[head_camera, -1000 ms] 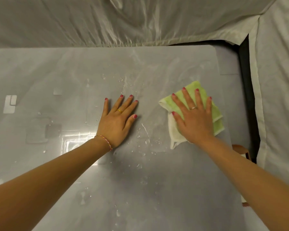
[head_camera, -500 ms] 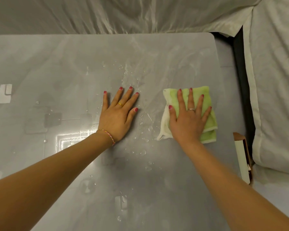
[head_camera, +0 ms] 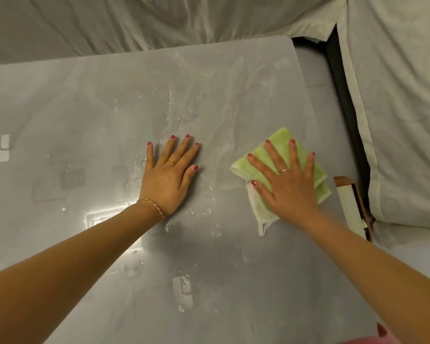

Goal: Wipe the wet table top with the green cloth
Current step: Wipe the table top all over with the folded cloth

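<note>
Left hand [head_camera: 168,175] flat, palm down, fingers spread, mid table. Right hand [head_camera: 287,181] flat, fingers splayed, near right edge. Both forearms extended forward.

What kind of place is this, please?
Probably a covered-up indoor work area, though I cannot be sure: a smooth grey table top, wet with water drops, stands among pale draped sheets.

No legible text or labels, seemingly, anywhere
</note>
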